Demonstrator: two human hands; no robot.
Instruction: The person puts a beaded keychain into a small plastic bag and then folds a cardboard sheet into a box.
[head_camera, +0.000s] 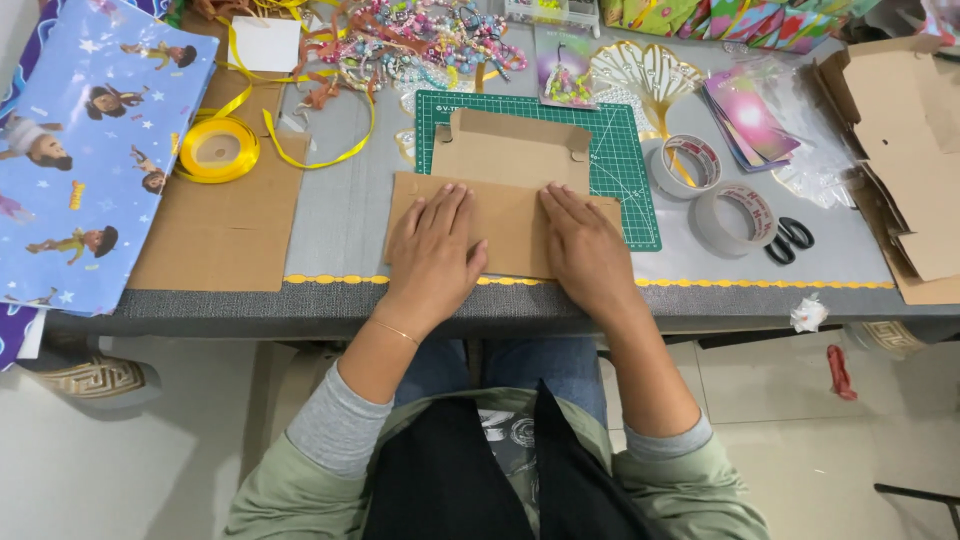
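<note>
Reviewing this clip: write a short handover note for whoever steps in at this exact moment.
Left hand: flat, palm down on the folded cardboard piece.
Right hand: flat on the same piece, near its right end.
Cardboard lies partly on the green cutting mat, at the table's front edge.
Done: a front flap looks folded over and pressed.
Left: nothing taped; two tape rolls, scissors and yellow ribbon spool sit untouched.

Brown cardboard piece (505, 215), green gridded cutting mat (620, 165), yellow ribbon (215, 150).

Brown folded cardboard piece (505, 205) lies flat, partly over the green mat.
</note>
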